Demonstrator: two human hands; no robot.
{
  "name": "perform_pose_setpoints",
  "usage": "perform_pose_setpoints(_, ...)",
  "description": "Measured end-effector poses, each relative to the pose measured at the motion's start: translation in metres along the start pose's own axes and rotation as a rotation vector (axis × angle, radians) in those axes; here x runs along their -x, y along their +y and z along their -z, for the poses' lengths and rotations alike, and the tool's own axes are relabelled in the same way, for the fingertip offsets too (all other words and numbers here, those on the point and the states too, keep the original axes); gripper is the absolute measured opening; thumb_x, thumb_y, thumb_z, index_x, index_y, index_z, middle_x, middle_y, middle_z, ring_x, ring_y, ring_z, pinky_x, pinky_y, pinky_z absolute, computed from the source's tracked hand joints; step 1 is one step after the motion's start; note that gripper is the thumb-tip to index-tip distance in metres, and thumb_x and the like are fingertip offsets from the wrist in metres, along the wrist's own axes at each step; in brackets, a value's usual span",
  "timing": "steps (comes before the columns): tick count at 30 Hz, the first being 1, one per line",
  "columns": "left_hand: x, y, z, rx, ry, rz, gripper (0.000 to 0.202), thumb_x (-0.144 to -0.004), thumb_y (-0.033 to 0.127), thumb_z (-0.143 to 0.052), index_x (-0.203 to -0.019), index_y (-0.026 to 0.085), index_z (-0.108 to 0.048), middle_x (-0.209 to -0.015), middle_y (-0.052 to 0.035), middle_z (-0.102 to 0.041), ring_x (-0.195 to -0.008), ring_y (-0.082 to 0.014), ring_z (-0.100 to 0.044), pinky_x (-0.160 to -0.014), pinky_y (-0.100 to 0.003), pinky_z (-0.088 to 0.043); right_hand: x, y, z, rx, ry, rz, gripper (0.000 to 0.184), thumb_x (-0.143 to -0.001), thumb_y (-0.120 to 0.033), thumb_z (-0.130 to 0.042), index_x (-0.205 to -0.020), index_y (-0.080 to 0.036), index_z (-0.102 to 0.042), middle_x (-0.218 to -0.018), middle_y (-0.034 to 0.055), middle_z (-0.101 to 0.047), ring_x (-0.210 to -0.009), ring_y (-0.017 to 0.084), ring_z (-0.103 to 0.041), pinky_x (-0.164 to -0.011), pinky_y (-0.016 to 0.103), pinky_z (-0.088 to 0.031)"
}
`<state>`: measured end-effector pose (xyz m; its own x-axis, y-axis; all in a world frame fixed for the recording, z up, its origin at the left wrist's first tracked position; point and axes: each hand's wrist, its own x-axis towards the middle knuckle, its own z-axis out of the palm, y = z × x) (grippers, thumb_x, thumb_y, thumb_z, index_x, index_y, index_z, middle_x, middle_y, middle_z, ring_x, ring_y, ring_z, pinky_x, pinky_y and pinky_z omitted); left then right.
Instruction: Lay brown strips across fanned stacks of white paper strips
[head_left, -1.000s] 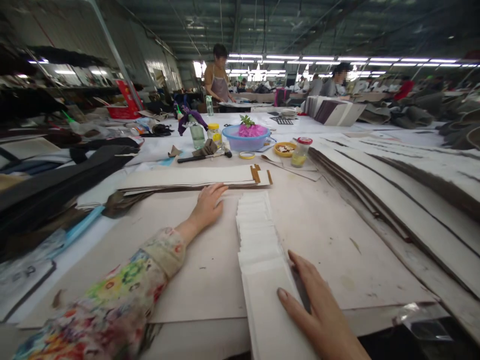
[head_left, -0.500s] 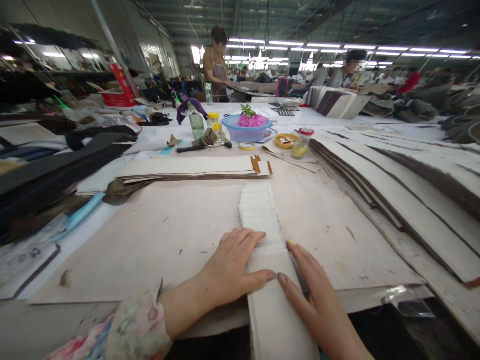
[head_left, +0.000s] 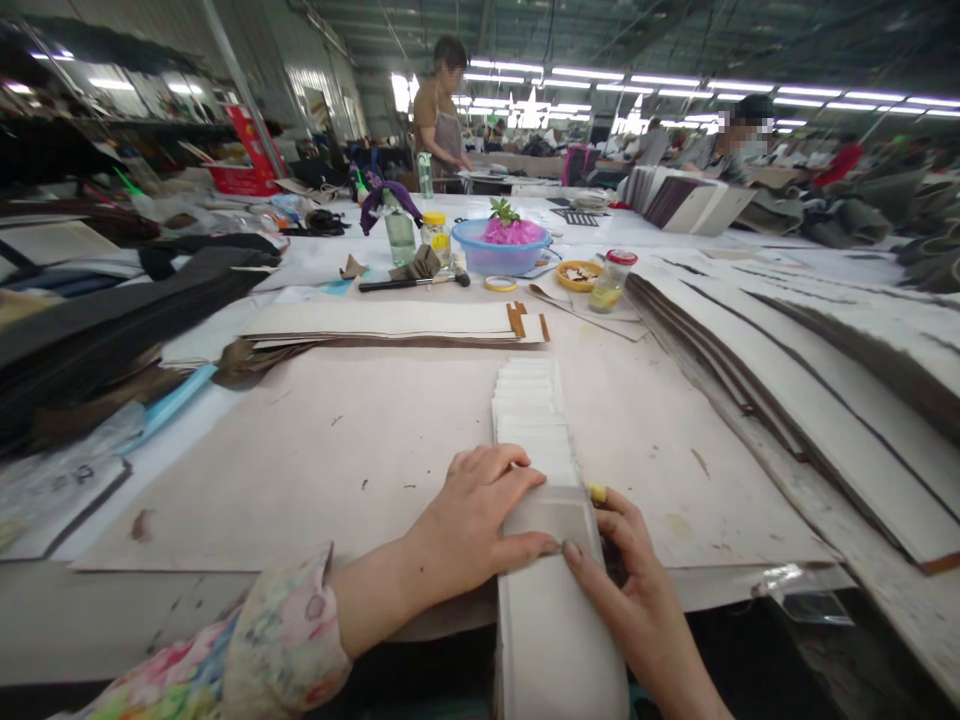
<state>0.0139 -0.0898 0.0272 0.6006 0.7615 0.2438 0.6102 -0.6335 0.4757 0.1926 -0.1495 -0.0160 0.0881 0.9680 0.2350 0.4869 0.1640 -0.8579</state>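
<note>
A long stack of white strips [head_left: 532,640] runs away from me over the table's front edge. Its far part is fanned into several stepped ends [head_left: 527,400]. My left hand [head_left: 480,515] is closed over the stack's left side, its index finger and thumb across the top. On the right edge, my right hand [head_left: 637,580] grips the stack with bent fingers, its thumb on top touching or nearly touching the left thumb. A yellow band [head_left: 598,493] is on one right fingertip. The undersides of the strips and some fingertips are hidden.
Beyond the fanned ends lies a pile of pale strips [head_left: 382,320] with brown tabs. Behind it are a brush [head_left: 405,284], a tape roll [head_left: 500,284], a red-lidded jar [head_left: 611,280] and a blue basin [head_left: 499,250]. Layered panels [head_left: 810,400] lie right. Co-workers stand farther back.
My right fingers have curled more around the stack's right edge, and a strip end now shows across the top between my hands. The view has shifted slightly.
</note>
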Motion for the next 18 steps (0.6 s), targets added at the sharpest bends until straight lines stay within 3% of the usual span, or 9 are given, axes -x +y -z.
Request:
perform_pose_setpoints(3,-0.003,0.006,0.003,-0.050,0.022,0.000,0.036,-0.072,0.042,-0.061,-0.099,0.020,-0.054,-0.118,-0.0056,-0.045,-0.110,-0.0248,-0.038,-0.092,-0.039,-0.027,-0.001,-0.001,0.000,-0.017,0.004,0.016,0.016,-0.077,-0.032,-0.052,-0.088,-0.021,-0.055,-0.115,0.0082,-0.045,-0.111,0.022,-0.043,-0.092,0.035,-0.038)
perform_pose_setpoints(8,-0.013,0.015,0.009,0.007,-0.111,0.035,0.024,-0.077,0.034,-0.057,-0.097,0.021,-0.052,-0.096,-0.0006,-0.055,-0.095,-0.0186,-0.048,-0.083,-0.034,-0.033,-0.002,-0.001,0.001,0.025,-0.010,0.042,0.018,-0.078,-0.031,-0.051,-0.093,-0.021,-0.052,-0.115,0.0087,-0.045,-0.109,0.022,-0.044,-0.090,0.037,-0.039)
perform_pose_setpoints(18,-0.029,0.022,0.006,0.042,-0.218,0.027,0.021,-0.078,0.016,-0.052,-0.099,0.019,-0.053,-0.098,-0.0024,-0.055,-0.097,-0.0190,-0.048,-0.084,-0.034,-0.038,-0.004,0.000,-0.001,-0.001,-0.005,-0.015,0.038,-0.076,-0.027,-0.054,-0.111,-0.021,-0.040,-0.110,0.0084,-0.049,-0.103,0.022,-0.047,-0.089,0.042,-0.041)
